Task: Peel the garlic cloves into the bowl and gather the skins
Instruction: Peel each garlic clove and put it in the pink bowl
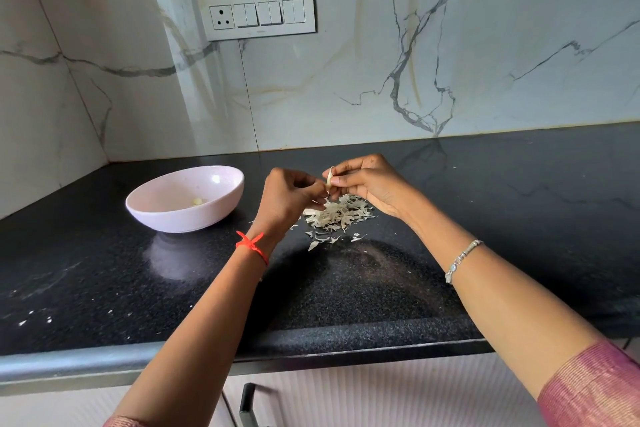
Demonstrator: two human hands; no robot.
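Both your forearms reach in from the near edge and meet over the middle of the counter [450, 204]. Your right hand [372, 184] is raised, palm turned toward you, its thumb and forefinger pinching a small pale garlic clove [329, 179] held nearly upright. Your left hand [289, 198] comes up from below with the knuckles facing you and the fingers curled in, their tips at the lower end of the same clove — the exact grip there is hidden by the hand itself. Both hands sit just above a loose heap of garlic skins [337, 215], thin, dry, off-white flakes curling at the edges, with a few stray bits scattered nearer you.

To the left of the heap stands a shallow bowl [162, 208], smooth, glossy and pale pink, with a yellowish peeled clove [196, 201] lying at its bottom. The counter is polished black stone with fine speckles. A red thread [252, 246] is knotted round your left wrist, and a silvery beaded bracelet [462, 258] hangs round your right — the sleeve above it is a dusty pink weave.
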